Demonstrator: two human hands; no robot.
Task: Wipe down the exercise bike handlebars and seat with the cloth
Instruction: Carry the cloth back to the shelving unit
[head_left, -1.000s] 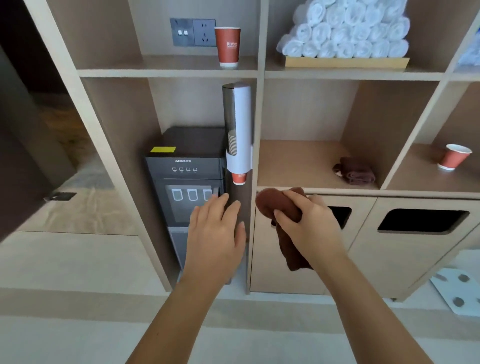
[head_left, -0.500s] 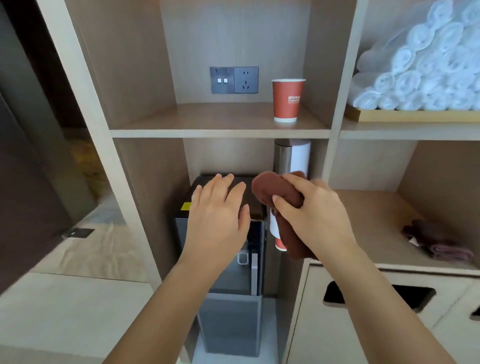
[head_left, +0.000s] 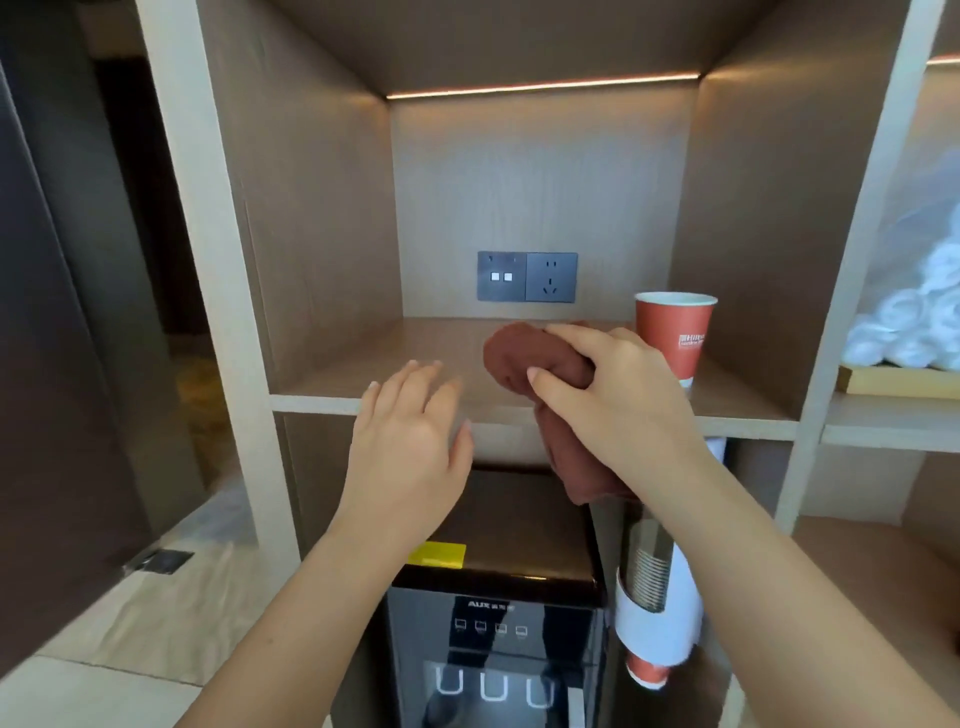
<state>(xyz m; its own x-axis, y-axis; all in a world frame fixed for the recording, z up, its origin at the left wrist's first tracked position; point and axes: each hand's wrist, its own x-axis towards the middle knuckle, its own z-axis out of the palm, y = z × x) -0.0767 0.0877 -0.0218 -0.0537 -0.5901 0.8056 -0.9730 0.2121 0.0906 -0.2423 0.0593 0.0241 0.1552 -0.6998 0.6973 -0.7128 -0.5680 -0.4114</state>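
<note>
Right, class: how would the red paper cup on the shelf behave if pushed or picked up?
The cup looks like thin paper, so it is probably light and would slide easily. It is tall with a narrower base, so a push near the rim might tip it. A hard squeeze would likely crush it.

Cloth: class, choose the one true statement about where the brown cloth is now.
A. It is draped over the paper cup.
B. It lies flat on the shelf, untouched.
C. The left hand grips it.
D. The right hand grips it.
D: the right hand has its fingers curled round the cloth, while the left hand is open and holds nothing.
</note>
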